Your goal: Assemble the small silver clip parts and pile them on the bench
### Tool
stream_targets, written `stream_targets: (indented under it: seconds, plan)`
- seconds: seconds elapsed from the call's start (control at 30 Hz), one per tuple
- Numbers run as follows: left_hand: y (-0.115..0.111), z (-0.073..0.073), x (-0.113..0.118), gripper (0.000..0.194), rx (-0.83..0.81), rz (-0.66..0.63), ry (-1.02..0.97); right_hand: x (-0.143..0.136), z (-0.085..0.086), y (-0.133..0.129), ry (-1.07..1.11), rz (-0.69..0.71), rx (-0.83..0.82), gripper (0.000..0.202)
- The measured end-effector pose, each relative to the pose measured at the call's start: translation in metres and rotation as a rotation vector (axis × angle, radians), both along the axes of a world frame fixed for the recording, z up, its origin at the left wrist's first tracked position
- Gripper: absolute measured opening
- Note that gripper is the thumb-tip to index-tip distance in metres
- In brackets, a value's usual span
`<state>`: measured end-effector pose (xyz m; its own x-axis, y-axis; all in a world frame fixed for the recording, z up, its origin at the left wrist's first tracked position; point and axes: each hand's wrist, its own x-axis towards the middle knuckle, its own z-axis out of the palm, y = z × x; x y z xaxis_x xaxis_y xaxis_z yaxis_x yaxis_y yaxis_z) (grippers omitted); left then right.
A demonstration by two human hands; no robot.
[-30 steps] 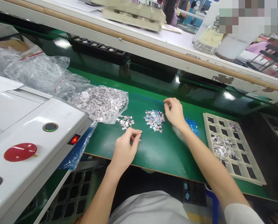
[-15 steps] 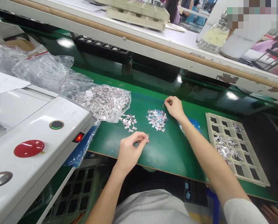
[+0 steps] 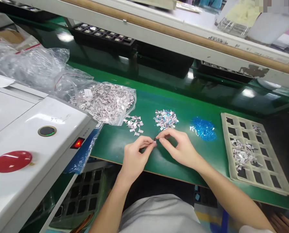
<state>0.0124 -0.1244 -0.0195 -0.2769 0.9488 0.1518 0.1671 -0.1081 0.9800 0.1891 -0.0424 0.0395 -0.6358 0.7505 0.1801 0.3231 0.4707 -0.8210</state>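
Observation:
My left hand (image 3: 137, 153) pinches a small flat silvery piece (image 3: 154, 140) with a dark face between thumb and forefinger, just above the table's front part. Close against it on the right is my right hand (image 3: 179, 147), thumb and forefinger tips drawn together at the piece's edge; anything between them is too small to make out. Behind the hands lies a heap of similar pieces (image 3: 165, 119), some with blue film. A smaller scatter of silvery pieces (image 3: 134, 124) is to its left. On the right is a pile of blue film strips (image 3: 204, 128).
A clear bag of silvery pieces (image 3: 107, 102) lies at the left beside a white machine (image 3: 59, 126) with a red button (image 3: 12, 161). At the right, a pale compartment tray (image 3: 228, 145) holds several pieces. A shelf edge (image 3: 159, 27) runs across the back.
My right hand has come down and left from behind the heap to the piece in my left hand. The blue pile, partly behind my right arm before, now shows fully. The view has shifted slightly.

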Motion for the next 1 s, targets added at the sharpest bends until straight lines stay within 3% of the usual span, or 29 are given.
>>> stream_targets:
  seconds: [0.37, 0.57, 0.7, 0.87, 1.0]
  plan:
    - [-0.001, 0.002, 0.000, 0.004, 0.019, -0.021, 0.048, -0.003, -0.011, 0.003, -0.008, 0.043, 0.056, 0.011]
    - [-0.003, 0.001, 0.000, 0.009, -0.006, -0.038, 0.061, -0.003, -0.012, 0.004, -0.018, 0.016, 0.015, 0.013]
    - [-0.006, 0.004, 0.001, 0.006, 0.017, -0.064, 0.083, -0.002, -0.008, 0.005, 0.011, 0.072, -0.056, 0.019]
    - [-0.007, 0.010, -0.008, 0.009, 0.134, 0.092, 0.347, 0.006, -0.005, 0.015, -0.056, -0.004, 0.028, 0.015]
    - [-0.004, 0.011, -0.027, 0.016, 0.106, 0.214, 0.576, 0.015, -0.011, 0.030, -0.186, -0.085, 0.117, 0.018]
